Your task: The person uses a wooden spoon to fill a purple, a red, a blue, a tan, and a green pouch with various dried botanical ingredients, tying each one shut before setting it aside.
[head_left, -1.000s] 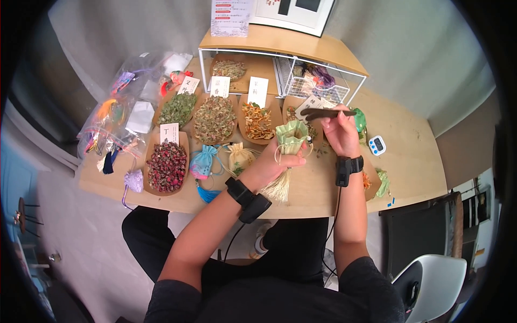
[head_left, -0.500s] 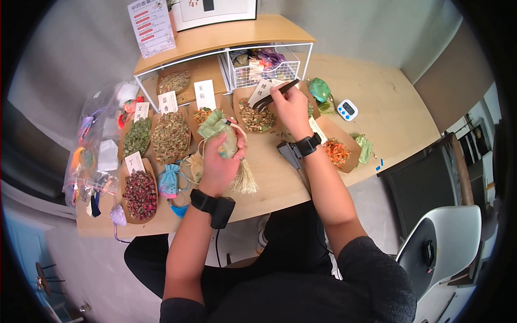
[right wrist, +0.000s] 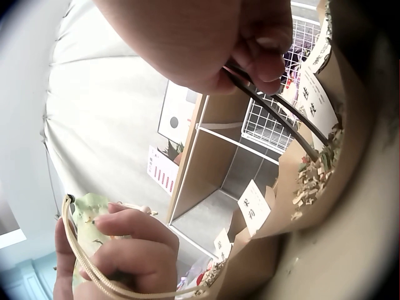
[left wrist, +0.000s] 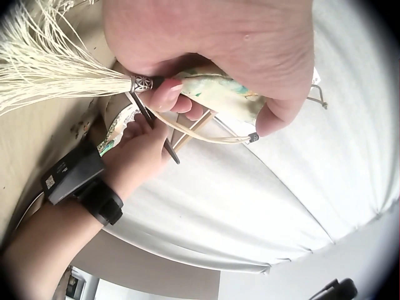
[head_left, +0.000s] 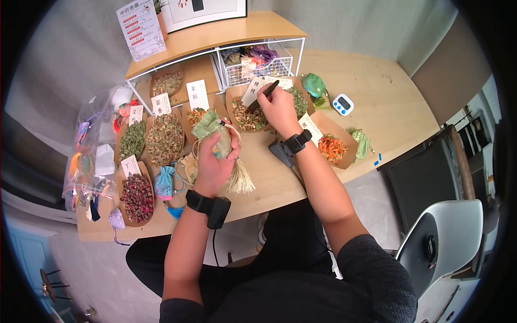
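Observation:
My left hand (head_left: pixel 214 164) grips a pale green pouch (head_left: pixel 209 129) with a cream tassel (head_left: pixel 240 177) hanging from it. In the left wrist view the fingers curl round the pouch (left wrist: pixel 219 94), a cord looping below. Dark tweezers (head_left: pixel 262 97) are pinched in my right hand (head_left: pixel 281 112). Their tips reach into a paper tray of chopped, light brown dried herbs (head_left: pixel 249 120). The right wrist view shows the two tweezer arms (right wrist: pixel 275 115) slightly apart, their ends touching the herb pieces (right wrist: pixel 315 178) beside a label card (right wrist: pixel 317 103).
Paper trays of rosebuds (head_left: pixel 137 198), brown herbs (head_left: pixel 165 139), green leaves (head_left: pixel 132 141) and orange petals (head_left: pixel 331 149) stand around. Behind is a shelf (head_left: pixel 215 37) with a wire basket (head_left: pixel 258 70). A timer (head_left: pixel 343 104) lies right; a blue pouch (head_left: pixel 164 183) lies near the front left.
The head view has turned toward the right. The tweezers have come down from above the trays into the light brown herbs, and the pouch has moved left, away from the right hand.

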`<action>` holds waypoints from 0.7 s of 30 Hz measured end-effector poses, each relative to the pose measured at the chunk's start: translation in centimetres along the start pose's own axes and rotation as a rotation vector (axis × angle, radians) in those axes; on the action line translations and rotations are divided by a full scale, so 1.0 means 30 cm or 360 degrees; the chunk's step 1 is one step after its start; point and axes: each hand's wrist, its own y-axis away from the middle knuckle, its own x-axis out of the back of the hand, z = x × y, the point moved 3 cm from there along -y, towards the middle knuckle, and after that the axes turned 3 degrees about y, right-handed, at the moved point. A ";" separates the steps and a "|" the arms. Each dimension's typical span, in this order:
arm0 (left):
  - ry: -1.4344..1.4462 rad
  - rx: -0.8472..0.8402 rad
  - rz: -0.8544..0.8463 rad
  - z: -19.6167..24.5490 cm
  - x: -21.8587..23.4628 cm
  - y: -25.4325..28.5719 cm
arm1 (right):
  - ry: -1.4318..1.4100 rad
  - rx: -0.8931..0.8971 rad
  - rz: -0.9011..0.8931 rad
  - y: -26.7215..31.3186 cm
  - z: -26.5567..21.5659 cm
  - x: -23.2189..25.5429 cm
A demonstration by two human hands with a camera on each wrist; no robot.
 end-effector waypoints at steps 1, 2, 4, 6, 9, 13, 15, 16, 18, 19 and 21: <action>-0.0005 0.0000 -0.0003 0.001 -0.001 -0.003 | -0.0026 0.0008 0.0002 -0.002 0.003 -0.003; -0.0005 0.0005 -0.0005 0.002 -0.002 -0.004 | -0.0022 0.0022 -0.0004 -0.004 0.003 -0.004; -0.0003 0.0015 -0.0006 0.002 0.000 -0.004 | -0.0014 0.0048 -0.0018 -0.005 0.003 -0.006; -0.0005 0.0013 0.0023 0.000 -0.002 -0.002 | -0.0062 0.0021 0.0007 -0.004 -0.004 -0.003; -0.0043 0.0002 0.0073 0.006 -0.031 0.004 | -0.0053 0.0022 0.0038 -0.005 0.001 0.000; -0.0106 0.0065 0.0057 0.008 -0.043 0.003 | -0.0367 -0.0113 0.0150 -0.017 -0.007 0.008; -0.0602 -0.0044 0.0134 0.003 -0.023 0.007 | -0.0904 -0.0391 -0.0024 -0.015 -0.017 0.027; -0.0851 -0.0103 0.0172 0.003 -0.019 0.006 | -0.1202 -0.0451 -0.0078 -0.020 -0.019 0.033; -0.0769 0.0022 0.0257 -0.007 -0.026 0.004 | -0.1712 -0.0519 -0.0212 -0.024 -0.037 0.042; -0.0728 0.0086 0.0301 -0.012 -0.031 0.003 | -0.1782 -0.0527 -0.0306 -0.020 -0.048 0.048; -0.0800 0.0126 0.0277 -0.026 -0.023 0.002 | -0.1921 -0.0546 -0.0492 -0.006 -0.067 0.054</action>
